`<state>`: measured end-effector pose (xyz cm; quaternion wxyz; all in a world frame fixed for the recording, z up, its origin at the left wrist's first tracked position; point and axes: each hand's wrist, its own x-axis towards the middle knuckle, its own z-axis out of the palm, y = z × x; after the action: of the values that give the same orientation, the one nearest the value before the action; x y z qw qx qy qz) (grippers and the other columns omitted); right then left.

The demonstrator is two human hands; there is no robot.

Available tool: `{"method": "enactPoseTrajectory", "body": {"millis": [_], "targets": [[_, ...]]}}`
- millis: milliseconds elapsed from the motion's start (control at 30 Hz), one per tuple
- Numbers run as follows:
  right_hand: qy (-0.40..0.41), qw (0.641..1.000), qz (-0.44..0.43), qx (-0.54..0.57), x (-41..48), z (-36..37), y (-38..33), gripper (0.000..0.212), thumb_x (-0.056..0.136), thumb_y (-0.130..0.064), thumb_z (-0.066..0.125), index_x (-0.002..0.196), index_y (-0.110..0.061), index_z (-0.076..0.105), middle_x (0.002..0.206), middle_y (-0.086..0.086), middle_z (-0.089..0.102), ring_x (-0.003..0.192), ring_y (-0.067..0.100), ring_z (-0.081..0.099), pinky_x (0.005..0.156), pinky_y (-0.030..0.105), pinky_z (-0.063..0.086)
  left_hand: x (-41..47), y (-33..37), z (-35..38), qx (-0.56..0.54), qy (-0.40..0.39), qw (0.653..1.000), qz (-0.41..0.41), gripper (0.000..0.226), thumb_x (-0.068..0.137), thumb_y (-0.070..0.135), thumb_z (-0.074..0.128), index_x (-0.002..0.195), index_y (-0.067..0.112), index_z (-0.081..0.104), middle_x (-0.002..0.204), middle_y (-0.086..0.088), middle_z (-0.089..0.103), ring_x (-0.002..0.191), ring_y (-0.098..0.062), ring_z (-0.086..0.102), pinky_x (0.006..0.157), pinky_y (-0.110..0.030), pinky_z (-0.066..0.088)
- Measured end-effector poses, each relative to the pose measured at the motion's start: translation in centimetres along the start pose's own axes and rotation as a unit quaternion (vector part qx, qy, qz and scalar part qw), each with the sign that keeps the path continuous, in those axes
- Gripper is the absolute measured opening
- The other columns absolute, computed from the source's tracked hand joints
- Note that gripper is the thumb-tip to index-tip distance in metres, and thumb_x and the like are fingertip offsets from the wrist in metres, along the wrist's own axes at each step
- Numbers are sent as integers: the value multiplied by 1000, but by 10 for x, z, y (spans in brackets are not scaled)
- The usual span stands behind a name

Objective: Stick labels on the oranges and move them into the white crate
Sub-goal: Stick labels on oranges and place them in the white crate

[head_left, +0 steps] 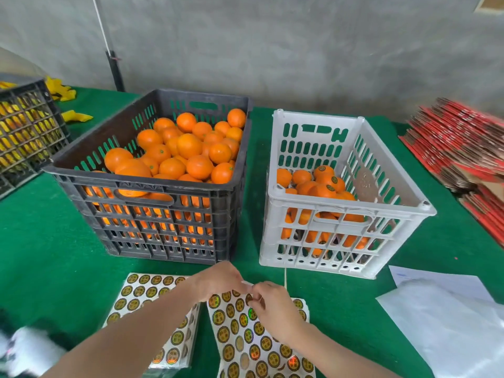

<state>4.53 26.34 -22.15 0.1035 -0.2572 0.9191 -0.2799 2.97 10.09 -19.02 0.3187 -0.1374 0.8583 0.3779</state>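
A black crate [152, 192] at centre left is heaped with unlabelled oranges [188, 145]. Beside it on the right, the white crate [346, 211] holds several labelled oranges [324, 186]. Two label sheets of round gold stickers lie at the front: one stack [141, 296] to the left, one sheet [245, 339] in the middle. My left hand [218, 279] pinches the top edge of the middle sheet. My right hand [272, 304] pinches a sticker at that same top edge. Both hands nearly touch each other.
Green felt [41, 255] covers the table. Another black crate [24, 132] with yellow contents stands at far left. Flattened red cartons [463, 148] are stacked at the right. White plastic bags [450, 317] lie at front right. A grey wall runs behind.
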Motion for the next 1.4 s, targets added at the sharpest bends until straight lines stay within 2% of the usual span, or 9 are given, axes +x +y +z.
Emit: {"method": "enactPoseTrajectory", "body": {"millis": [233, 400, 567, 700, 933, 1033, 1100, 1200, 1400], "targets": [[137, 988, -75, 22, -7, -10, -3, 11, 81, -8, 69, 90, -12, 74, 83, 3, 67, 69, 8, 59, 66, 7, 41, -5, 0, -10, -167, -45, 985, 17, 18, 80, 5, 69, 96, 13, 66, 83, -9, 73, 73, -18, 71, 62, -26, 56], [194, 969, -153, 4, -15, -12, -12, 19, 66, 6, 73, 62, -11, 65, 65, -2, 59, 54, 7, 50, 55, 7, 34, -1, 5, -11, -119, -39, 991, 42, 16, 82, 6, 65, 82, 20, 73, 80, -5, 73, 66, -11, 68, 54, -18, 52], [242, 954, -145, 101, -20, -31, -22, 14, 70, 5, 70, 69, -9, 66, 71, -17, 50, 60, -8, 43, 57, 5, 33, 1, 2, -5, 103, 15, 985, 138, 11, 84, 13, 59, 88, 21, 65, 90, 4, 66, 79, -5, 61, 62, -13, 44], [278, 932, -158, 170, -5, -75, -52, 11, 77, 1, 71, 82, -9, 72, 79, -3, 53, 73, -5, 49, 65, 7, 38, -8, 7, -7, 181, 61, 953, 234, 29, 88, 22, 64, 115, 13, 61, 113, -2, 65, 94, -11, 59, 80, -18, 43], [340, 894, -219, 192, 57, -131, -112, 31, 89, 1, 51, 110, -20, 56, 94, -3, 59, 88, 1, 54, 79, 7, 40, -78, 32, -91, -3, 381, 789, 481, 15, 83, 15, 56, 79, 7, 68, 66, 10, 63, 55, -2, 54, 52, -6, 37], [306, 913, -206, 172, 104, -134, -130, 39, 91, 8, 43, 125, -11, 48, 96, 1, 56, 91, 11, 54, 81, 20, 45, -72, 43, -141, -28, 497, 774, 393, 12, 87, 3, 54, 92, 2, 65, 75, -3, 65, 64, -8, 54, 53, -7, 37], [271, 934, -179, 150, 129, -131, -135, 51, 88, 11, 44, 134, -12, 40, 95, -1, 52, 90, 12, 53, 79, 23, 46, -50, 52, -179, 46, 495, 826, 268, 27, 88, -2, 54, 114, 1, 59, 108, -15, 63, 89, -21, 60, 68, -18, 43], [263, 946, -132, 138, 146, -120, -131, 60, 86, 10, 45, 139, -18, 35, 86, -13, 46, 79, 5, 49, 72, 15, 40, -16, 63, -218, 228, 358, 897, 123, 45, 86, 0, 58, 129, 2, 46, 132, -17, 49, 110, -29, 50, 80, -33, 43], [270, 942, -133, 151, 150, -114, -122, 61, 87, 8, 40, 139, -23, 34, 86, -3, 50, 79, 9, 49, 68, 8, 39, 33, 71, -226, 436, 173, 877, 102, 69, 83, 18, 70, 144, 21, 36, 135, -11, 41, 119, -32, 48, 95, -41, 46]]}}
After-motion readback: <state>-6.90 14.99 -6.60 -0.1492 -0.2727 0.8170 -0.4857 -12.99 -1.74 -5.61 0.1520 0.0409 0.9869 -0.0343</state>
